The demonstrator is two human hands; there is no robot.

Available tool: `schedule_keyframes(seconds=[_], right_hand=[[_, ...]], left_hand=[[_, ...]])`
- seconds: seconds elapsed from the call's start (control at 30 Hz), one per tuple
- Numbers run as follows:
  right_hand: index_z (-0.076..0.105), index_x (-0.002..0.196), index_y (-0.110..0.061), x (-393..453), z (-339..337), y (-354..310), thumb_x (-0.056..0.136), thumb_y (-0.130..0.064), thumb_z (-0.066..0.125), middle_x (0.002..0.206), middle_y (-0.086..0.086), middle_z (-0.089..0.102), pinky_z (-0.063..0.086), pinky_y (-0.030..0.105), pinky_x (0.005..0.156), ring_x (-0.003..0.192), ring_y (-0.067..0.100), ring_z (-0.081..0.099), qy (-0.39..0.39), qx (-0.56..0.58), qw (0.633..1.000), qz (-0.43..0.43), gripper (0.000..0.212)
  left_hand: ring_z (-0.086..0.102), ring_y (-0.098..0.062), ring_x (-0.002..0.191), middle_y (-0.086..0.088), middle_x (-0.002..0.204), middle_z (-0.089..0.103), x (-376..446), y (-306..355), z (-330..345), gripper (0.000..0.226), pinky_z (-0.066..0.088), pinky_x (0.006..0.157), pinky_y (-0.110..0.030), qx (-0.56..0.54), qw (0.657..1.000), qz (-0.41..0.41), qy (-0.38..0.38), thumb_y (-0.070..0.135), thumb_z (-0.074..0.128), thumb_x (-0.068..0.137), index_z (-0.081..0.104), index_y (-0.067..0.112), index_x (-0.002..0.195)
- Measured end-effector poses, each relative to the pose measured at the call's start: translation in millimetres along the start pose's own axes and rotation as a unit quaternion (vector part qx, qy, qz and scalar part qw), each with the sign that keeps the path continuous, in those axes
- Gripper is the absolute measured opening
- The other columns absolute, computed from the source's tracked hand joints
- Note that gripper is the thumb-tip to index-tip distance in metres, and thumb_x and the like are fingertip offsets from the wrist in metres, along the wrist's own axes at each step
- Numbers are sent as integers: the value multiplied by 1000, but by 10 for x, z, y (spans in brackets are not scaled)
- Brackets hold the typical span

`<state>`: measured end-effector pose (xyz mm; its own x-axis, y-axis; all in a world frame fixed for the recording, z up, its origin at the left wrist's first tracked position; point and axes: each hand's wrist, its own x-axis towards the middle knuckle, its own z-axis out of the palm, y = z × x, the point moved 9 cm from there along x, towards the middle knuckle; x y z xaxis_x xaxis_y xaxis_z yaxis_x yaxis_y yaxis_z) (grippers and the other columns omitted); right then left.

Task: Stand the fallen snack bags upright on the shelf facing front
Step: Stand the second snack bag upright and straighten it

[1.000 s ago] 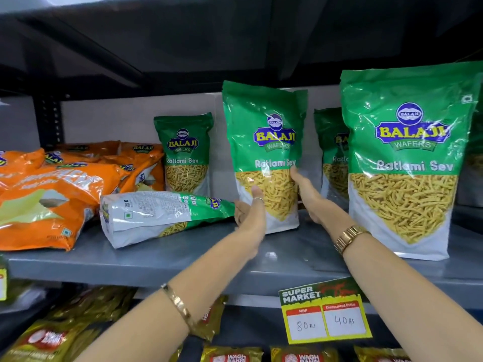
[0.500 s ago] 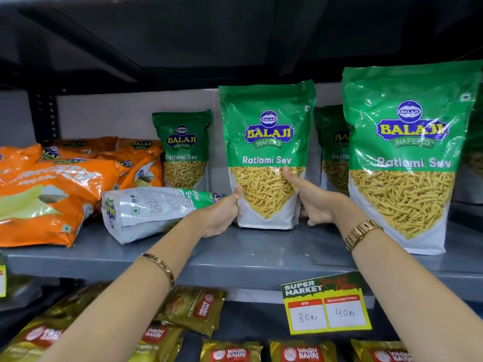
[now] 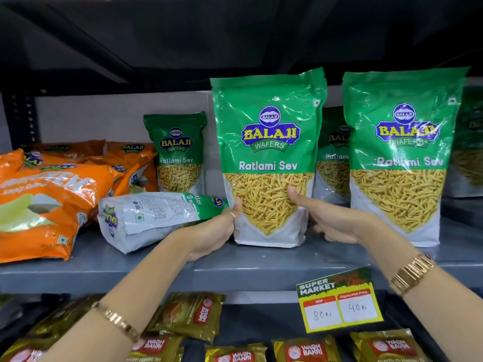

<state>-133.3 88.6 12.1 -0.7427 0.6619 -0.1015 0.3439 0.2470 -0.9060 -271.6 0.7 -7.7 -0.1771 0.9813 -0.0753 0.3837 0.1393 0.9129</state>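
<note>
both hands, left hand point(image 3: 214, 231) and right hand point(image 3: 334, 220), clasp the upright green sev bag point(image 3: 268, 158) on the shelf point(image 3: 235, 270).

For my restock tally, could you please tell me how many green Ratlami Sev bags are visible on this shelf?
6: held bag, front right, back left, back between them, one at the right edge, fallen one. More may hide behind.

A shop, probably — stocked shelf point(image 3: 235, 273), price tag point(image 3: 339, 307).
</note>
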Motion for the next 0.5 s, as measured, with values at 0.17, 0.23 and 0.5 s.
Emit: schedule_keyframes(seconds=[0.17, 0.23, 0.5], right_hand=[[1, 147, -37, -157, 22, 0, 62, -75, 33, 159, -3, -6, -2, 49, 116, 146, 27, 0, 15, 18, 1000, -12, 98], [1, 147, -37, -210, 32, -12, 60, -75, 35, 159, -2, -6, -3, 49, 116, 146, 27, -1, 21, 23, 999, -13, 100], [0, 147, -35, -259, 53, -59, 69, -71, 34, 159, -2, -5, -1, 48, 116, 146, 28, 3, 21, 27, 999, -8, 92]], left_hand=[[8, -20, 148, -4, 160, 8, -79, -43, 15, 95, 5, 121, -38, -12, 1000, 14, -5, 76, 21, 74, 6, 21, 151], [15, -29, 146, -14, 158, 16, -109, 28, -34, 83, 11, 120, -43, 3, 998, 60, 30, 66, 18, 86, 17, 11, 149], [23, -29, 144, -17, 156, 21, -169, 102, 17, 69, 23, 113, -33, -42, 997, 62, 20, 49, 15, 96, 19, 2, 147]])
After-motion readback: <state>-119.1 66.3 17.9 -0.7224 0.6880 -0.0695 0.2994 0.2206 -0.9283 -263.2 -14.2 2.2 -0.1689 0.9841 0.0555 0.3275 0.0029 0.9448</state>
